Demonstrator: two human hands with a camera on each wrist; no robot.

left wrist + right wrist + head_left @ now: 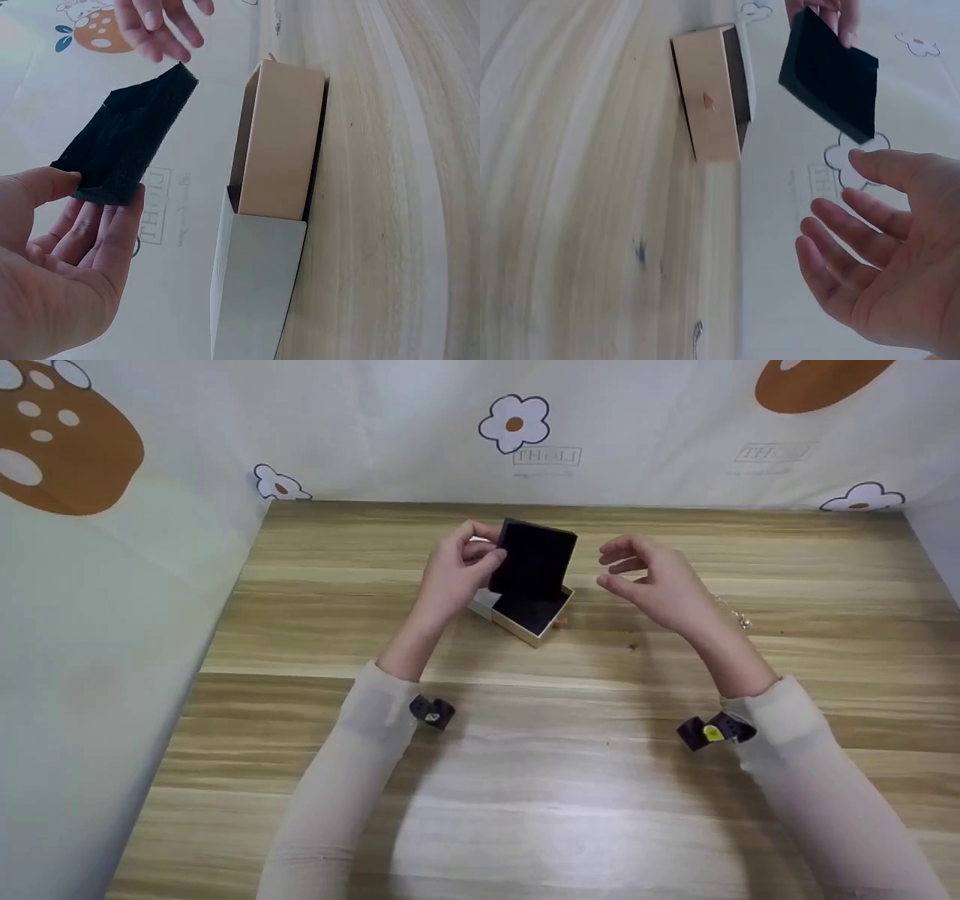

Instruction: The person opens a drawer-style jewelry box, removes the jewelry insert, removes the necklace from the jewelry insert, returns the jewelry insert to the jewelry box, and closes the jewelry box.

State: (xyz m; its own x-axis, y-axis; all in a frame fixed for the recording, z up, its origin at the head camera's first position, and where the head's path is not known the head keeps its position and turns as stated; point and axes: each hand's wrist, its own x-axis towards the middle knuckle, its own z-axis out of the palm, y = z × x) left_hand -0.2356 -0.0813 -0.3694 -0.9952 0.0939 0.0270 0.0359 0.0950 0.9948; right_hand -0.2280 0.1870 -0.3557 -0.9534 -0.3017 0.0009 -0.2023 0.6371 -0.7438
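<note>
My left hand (457, 574) pinches a square black foam pad (535, 559) by one edge, thumb on one face and fingers behind. The pad hangs tilted above a small drawer-style box, whose tan drawer (285, 142) is pulled partway out of its pale grey sleeve (259, 277). Inside, the drawer looks dark, and a small tab (709, 101) sticks out from its front. To the right of the pad is my right hand (649, 581), its fingers loosely bent and apart, holding nothing.
A thin silvery chain with a sparkling end (742, 621) lies on the wooden table (525, 720) beside my right wrist. A tiny dark piece (632, 646) lies nearer the box. Behind the table hangs a pale cloth (390, 427) with printed flowers.
</note>
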